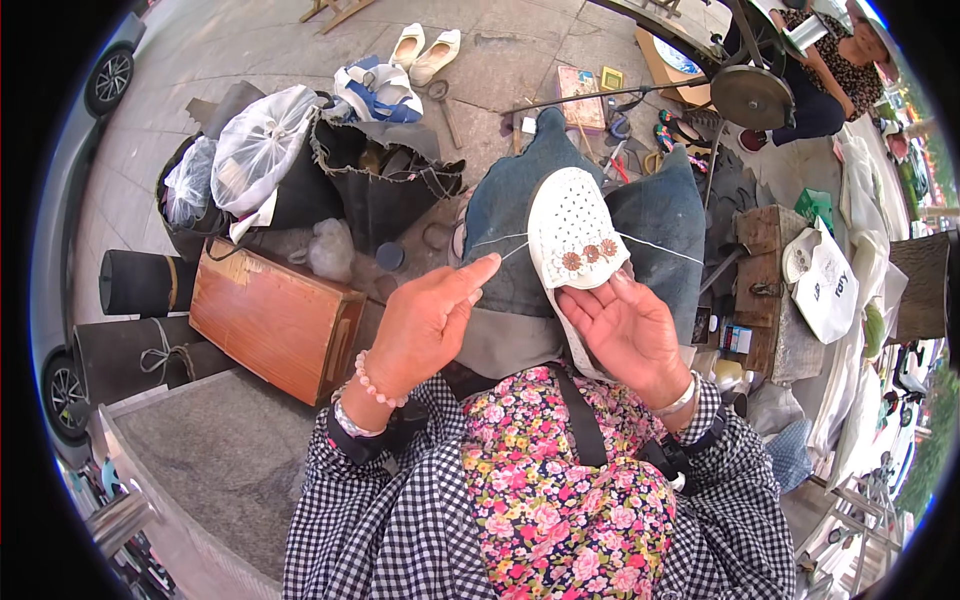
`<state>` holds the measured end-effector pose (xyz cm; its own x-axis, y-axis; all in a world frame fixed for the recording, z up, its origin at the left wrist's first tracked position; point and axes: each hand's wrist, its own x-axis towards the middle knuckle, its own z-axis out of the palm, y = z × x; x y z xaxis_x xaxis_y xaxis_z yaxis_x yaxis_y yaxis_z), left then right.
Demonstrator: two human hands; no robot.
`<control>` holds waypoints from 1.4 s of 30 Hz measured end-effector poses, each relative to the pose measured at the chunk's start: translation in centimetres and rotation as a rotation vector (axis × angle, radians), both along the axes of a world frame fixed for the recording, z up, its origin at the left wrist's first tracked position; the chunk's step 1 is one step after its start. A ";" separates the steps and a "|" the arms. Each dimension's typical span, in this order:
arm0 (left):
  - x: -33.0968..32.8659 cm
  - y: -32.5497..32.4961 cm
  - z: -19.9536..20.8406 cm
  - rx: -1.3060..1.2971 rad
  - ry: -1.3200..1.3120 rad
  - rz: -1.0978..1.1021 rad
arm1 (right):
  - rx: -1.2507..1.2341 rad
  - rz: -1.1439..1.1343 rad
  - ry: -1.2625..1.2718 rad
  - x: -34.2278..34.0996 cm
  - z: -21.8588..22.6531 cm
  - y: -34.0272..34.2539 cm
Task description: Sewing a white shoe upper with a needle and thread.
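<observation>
A white perforated slip-on shoe (pixel 570 215) with brown flower ornaments lies tilted over my lap, toe pointing away from me. My right hand (pixel 632 335) holds it at the opening, fingers partly inside and thumb by the upper's edge. To its left, my left hand (pixel 425 325) has its fingers drawn together, and a white thread (pixel 515 249) runs from the index fingertip to the shoe's side. More white thread (pixel 660 247) stretches from the shoe's right side across the blue denim cloth (pixel 510 190) on my knees. The fingertips' exact grip on the thread is too small to make out.
An orange-brown wooden box (pixel 270 315) stands at left, beside dark bags (pixel 375 190) and rolled dark material (pixel 150 355). Cream shoes (pixel 425 52) and tools sit on the pavement ahead. At right are a wooden chest (pixel 770 285) and a machine wheel (pixel 752 97); a person (pixel 825 70) sits beyond.
</observation>
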<state>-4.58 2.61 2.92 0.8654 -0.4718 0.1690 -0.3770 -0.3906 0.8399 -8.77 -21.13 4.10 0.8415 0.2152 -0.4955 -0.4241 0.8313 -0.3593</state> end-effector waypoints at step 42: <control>1.2 -0.8 4.5 0.575 -0.230 -0.066 | -0.263 0.036 -0.180 2.2 -1.7 2.1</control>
